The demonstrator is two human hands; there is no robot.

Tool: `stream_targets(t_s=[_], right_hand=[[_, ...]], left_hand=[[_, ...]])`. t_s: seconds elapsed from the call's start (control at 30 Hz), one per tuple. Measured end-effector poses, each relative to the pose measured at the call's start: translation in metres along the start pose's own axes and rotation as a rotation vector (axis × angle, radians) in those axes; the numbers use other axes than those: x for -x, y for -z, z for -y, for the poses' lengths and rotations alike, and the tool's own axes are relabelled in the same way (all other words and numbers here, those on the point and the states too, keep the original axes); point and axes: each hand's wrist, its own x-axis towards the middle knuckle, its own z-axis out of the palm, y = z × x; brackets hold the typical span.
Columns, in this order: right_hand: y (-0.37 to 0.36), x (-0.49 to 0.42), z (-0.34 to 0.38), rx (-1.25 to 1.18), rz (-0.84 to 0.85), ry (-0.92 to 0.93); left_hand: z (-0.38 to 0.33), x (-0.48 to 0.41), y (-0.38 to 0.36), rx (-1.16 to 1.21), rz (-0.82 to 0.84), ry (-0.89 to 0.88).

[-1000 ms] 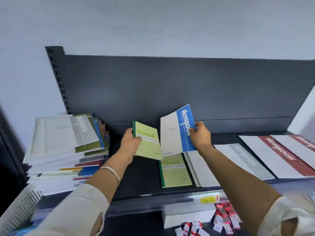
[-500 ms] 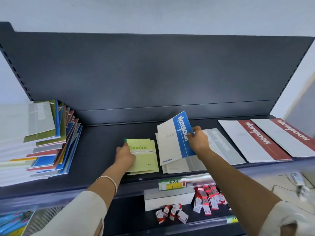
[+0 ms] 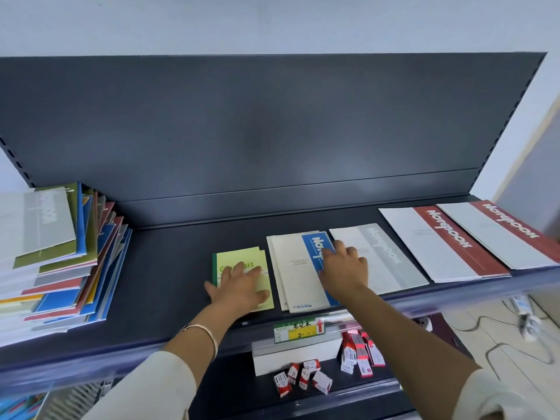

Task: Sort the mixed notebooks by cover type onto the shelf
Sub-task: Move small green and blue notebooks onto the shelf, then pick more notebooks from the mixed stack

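On the dark shelf [image 3: 169, 268] a small pile of green Gambit notebooks [image 3: 239, 259] lies flat, and my left hand [image 3: 241, 286] presses on it with fingers spread. Just right of it lies a pile of white notebooks with a blue band [image 3: 298, 268]; my right hand [image 3: 344, 268] rests flat on its right side. A grey-banded notebook [image 3: 381, 256] lies beside that, then two large red-banded notebooks [image 3: 445, 244]. A tall mixed stack of notebooks [image 3: 60, 259] sits at the shelf's left end.
The shelf's back panel [image 3: 272, 131] rises behind everything. A price label [image 3: 298, 330] is clipped to the front rail. On the lower shelf lie a white box [image 3: 297, 356] and several small red-and-white packs [image 3: 306, 377]. Cables [image 3: 500, 334] trail on the floor at right.
Both notebooks, held up a second ago, now lie flat on their piles. My left hand set the green one down and my right hand laid the blue-banded one down; both hands flattened on top.
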Motion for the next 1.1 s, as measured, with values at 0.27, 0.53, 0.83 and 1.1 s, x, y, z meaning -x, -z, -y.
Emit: stream_targets(t_s=[0.27,0.53,0.83,1.1], right_hand=[[-0.018,-0.006,0.005,-0.051,0.275,0.224],[-0.009,-0.005,0.013,-0.046,0.225,0.248],[0.053,-0.009,0.131,-0.183,-0.054,0.498],[0.099,0.001,0.282,-0.273,-0.17,0.709]], left_hand=[[-0.005,0.003,0.001,0.033,0.036,-0.018],[-0.002,0.013,0.009,-0.017,-0.029,-0.004],[0.079,0.059,0.103,-0.175,-0.5,-0.053],[0.21,0.103,0.174,-0.232,-0.698,0.101]])
